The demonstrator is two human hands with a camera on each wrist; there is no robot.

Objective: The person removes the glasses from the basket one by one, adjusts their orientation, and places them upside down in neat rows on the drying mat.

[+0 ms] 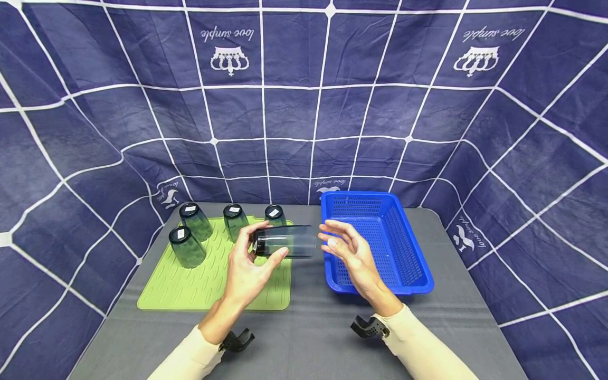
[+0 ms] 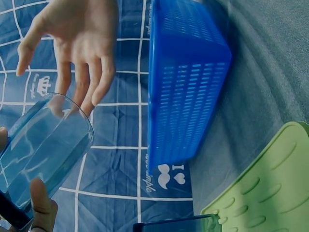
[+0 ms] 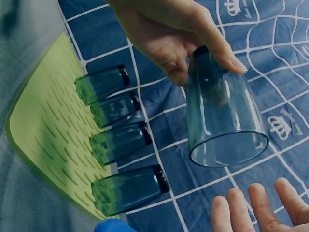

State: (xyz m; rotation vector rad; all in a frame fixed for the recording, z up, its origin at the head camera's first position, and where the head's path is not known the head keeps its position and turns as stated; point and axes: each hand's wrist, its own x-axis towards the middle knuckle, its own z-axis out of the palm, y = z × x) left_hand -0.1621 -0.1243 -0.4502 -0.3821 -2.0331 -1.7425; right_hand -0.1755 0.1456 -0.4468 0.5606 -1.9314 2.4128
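A bluish clear drinking glass [image 1: 296, 241] lies sideways in the air between both hands, its rim towards the right. My left hand [image 1: 247, 274] grips it near the thick dark base, thumb on the near side and fingers on the far side. Close to the rim is my right hand [image 1: 355, 258], its fingers loosely extended and holding nothing. In the right wrist view, a gap shows between the fingertips [image 3: 258, 195] and the glass rim. The right wrist view also shows the left thumb lying along the glass.
Several matching glasses [image 1: 187, 248] stand upside down on a green drying mat [image 1: 180, 293] at the left, with small labels on their bases. A blue perforated basket [image 1: 424, 269] sits at the right on the grey tabletop [image 1: 313, 327]. Blue checked cloth [image 1: 294, 111] hangs around the table.
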